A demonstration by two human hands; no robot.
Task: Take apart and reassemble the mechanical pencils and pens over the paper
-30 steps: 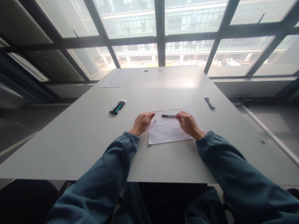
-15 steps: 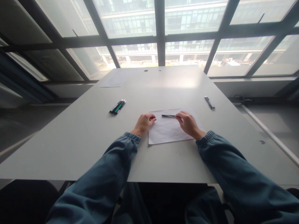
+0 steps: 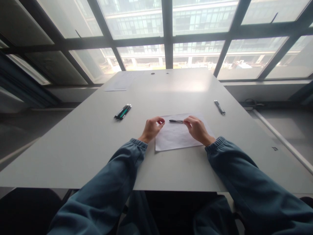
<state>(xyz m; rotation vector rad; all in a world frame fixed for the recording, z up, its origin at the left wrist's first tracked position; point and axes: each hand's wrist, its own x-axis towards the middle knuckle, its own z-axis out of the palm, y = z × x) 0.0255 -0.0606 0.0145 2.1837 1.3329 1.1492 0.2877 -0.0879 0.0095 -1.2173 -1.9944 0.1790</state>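
A black pen [image 3: 175, 121] lies level over a sheet of white paper [image 3: 177, 140], its free end pointing left. My right hand [image 3: 197, 130] pinches the pen's right end between thumb and fingers. Over the paper's left edge, my left hand [image 3: 150, 129] is curled, with thumb and index fingertips brought together a short way left of the pen's free end. Whether anything small sits between those fingertips I cannot make out.
To the left lies a bundle of several pens [image 3: 122, 112], dark with a green one. Another pair of grey pens [image 3: 219, 107] rests at the right. Papers [image 3: 116, 85] lie at the table's far left corner. Windows [image 3: 144, 55] stand beyond the white table [image 3: 85, 150].
My left hand has shifted slightly right, and its thumb and index fingertips are closer to the pen's end. My right hand and the pen have hardly moved.
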